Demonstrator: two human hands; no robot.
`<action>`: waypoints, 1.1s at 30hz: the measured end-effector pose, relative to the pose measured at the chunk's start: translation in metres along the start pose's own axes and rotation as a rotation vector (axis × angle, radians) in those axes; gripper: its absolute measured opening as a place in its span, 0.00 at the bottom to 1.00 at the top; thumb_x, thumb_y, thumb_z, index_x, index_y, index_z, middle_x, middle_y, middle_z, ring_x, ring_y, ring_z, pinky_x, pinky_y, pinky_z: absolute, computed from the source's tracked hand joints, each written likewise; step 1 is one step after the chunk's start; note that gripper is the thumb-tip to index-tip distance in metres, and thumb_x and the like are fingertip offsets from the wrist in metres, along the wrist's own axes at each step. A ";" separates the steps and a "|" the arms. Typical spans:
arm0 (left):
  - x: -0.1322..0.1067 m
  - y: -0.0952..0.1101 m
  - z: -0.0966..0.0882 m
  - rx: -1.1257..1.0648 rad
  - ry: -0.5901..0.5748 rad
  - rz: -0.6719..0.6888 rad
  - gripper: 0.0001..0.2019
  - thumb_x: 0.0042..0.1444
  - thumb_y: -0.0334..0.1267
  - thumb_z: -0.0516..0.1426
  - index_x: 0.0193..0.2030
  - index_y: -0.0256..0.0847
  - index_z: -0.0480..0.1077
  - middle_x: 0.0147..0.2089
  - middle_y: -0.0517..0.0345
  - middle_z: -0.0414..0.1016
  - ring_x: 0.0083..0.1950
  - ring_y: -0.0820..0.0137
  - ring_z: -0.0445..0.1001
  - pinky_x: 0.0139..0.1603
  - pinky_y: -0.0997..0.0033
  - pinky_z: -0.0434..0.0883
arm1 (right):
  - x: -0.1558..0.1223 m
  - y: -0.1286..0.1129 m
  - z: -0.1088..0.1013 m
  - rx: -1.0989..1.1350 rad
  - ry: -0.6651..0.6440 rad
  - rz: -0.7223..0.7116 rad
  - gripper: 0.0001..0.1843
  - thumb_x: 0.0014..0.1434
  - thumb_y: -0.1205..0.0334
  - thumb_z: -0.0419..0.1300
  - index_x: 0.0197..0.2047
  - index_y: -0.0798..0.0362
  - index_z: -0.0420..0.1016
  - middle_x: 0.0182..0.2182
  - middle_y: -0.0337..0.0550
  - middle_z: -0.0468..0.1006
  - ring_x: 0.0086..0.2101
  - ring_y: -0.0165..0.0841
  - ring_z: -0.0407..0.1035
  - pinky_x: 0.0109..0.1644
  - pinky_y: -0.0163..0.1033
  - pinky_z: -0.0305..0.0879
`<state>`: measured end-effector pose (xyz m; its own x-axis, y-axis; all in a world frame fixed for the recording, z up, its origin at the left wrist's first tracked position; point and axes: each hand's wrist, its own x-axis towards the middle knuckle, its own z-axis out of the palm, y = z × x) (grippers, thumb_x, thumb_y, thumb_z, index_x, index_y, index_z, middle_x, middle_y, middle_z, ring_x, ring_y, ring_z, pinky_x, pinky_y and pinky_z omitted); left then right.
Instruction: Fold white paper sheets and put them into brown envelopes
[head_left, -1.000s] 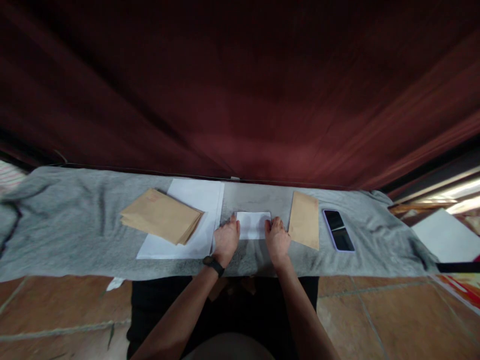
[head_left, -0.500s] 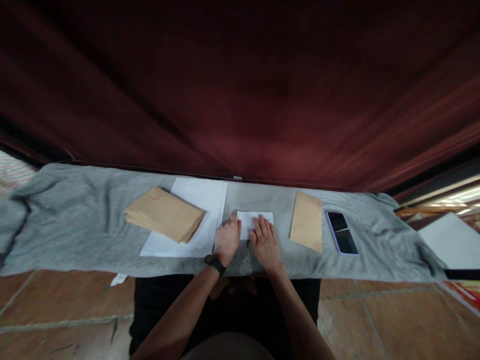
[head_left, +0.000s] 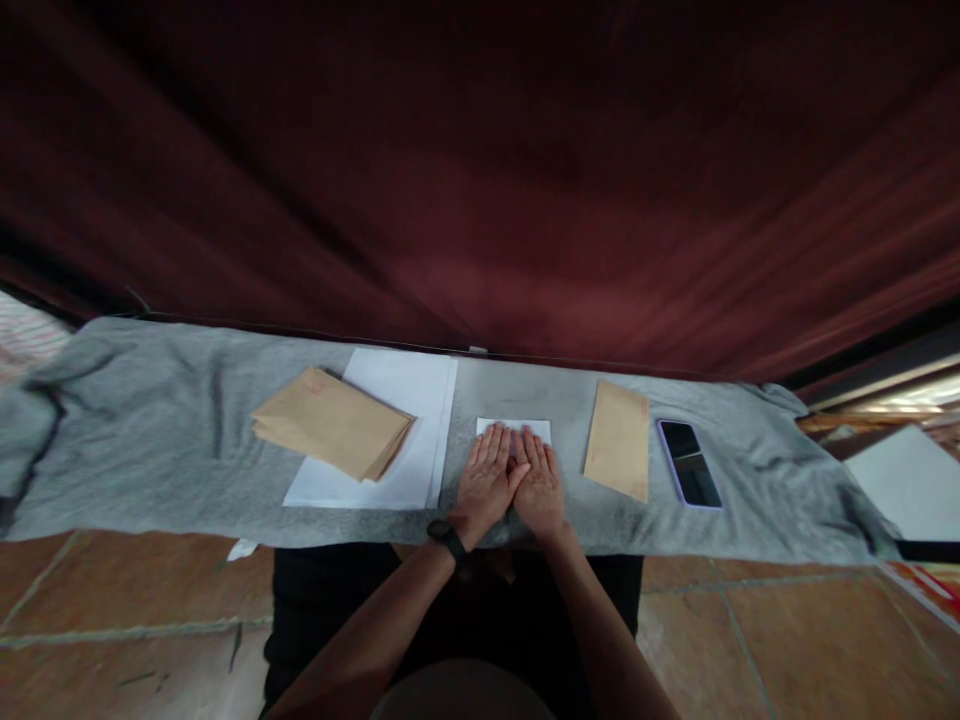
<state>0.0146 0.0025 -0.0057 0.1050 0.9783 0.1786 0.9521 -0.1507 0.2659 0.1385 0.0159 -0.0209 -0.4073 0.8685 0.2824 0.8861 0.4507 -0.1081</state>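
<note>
Left hand [head_left: 484, 492] and right hand [head_left: 538, 492] lie palm down side by side on a small white paper [head_left: 514, 425], fingers straight and pointing away from the body, neither gripping; the left thumb reaches the edge of the right hand. Most of the paper is covered, its far edge showing beyond the fingertips. It rests mid-way along a narrow worktop under grey cloth [head_left: 180, 440].

To the left, large white sheets [head_left: 431, 400] lie near the left hand, with a stack of brown envelopes [head_left: 334, 422] slanting across them. To the right lies a single brown envelope [head_left: 617, 440], then a phone [head_left: 688, 463] just beside it, screen up.

A dark red curtain [head_left: 480, 220] rises along the far edge of the worktop, limiting reach that way; the near edge runs just in front of the person's lap. Strips of cloth separate the small paper from the sheets and from the single envelope. Whether any envelope holds something cannot be told, as all lie flat.
</note>
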 end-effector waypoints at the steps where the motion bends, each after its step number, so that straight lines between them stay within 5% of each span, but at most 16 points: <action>1: -0.001 -0.002 0.000 0.011 -0.001 -0.005 0.34 0.71 0.52 0.43 0.74 0.27 0.51 0.76 0.39 0.51 0.78 0.58 0.47 0.76 0.52 0.51 | 0.000 0.000 0.000 0.001 0.009 0.009 0.30 0.72 0.63 0.43 0.75 0.59 0.51 0.73 0.54 0.54 0.71 0.42 0.48 0.72 0.52 0.47; 13: -0.012 -0.007 -0.002 0.066 0.000 -0.117 0.32 0.69 0.42 0.47 0.74 0.25 0.48 0.77 0.37 0.46 0.79 0.57 0.43 0.76 0.51 0.50 | -0.001 0.034 0.004 0.018 0.079 0.151 0.30 0.74 0.58 0.42 0.73 0.64 0.53 0.70 0.62 0.59 0.69 0.45 0.54 0.70 0.53 0.52; 18: -0.014 -0.011 -0.001 0.058 0.006 -0.111 0.32 0.69 0.41 0.45 0.75 0.28 0.47 0.77 0.38 0.48 0.78 0.57 0.45 0.76 0.47 0.51 | 0.001 0.023 -0.007 0.063 0.111 0.215 0.30 0.74 0.59 0.42 0.74 0.66 0.52 0.70 0.64 0.58 0.70 0.47 0.51 0.70 0.57 0.53; 25: -0.012 -0.011 -0.001 0.130 -0.080 -0.090 0.31 0.66 0.32 0.44 0.75 0.29 0.49 0.78 0.41 0.47 0.79 0.58 0.42 0.77 0.50 0.47 | 0.012 -0.019 -0.012 0.221 -0.063 -0.092 0.29 0.75 0.57 0.40 0.74 0.60 0.54 0.71 0.53 0.57 0.71 0.37 0.49 0.73 0.49 0.49; 33: -0.011 -0.010 -0.003 0.102 -0.076 -0.096 0.30 0.68 0.36 0.44 0.75 0.29 0.49 0.78 0.40 0.44 0.79 0.57 0.41 0.77 0.47 0.46 | 0.009 0.000 -0.002 0.135 -0.064 -0.047 0.30 0.75 0.56 0.42 0.74 0.59 0.52 0.72 0.56 0.56 0.71 0.40 0.49 0.73 0.53 0.47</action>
<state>0.0032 -0.0072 -0.0077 0.0295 0.9960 0.0840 0.9826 -0.0443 0.1805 0.1354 0.0228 -0.0164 -0.4648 0.8552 0.2294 0.8297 0.5111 -0.2246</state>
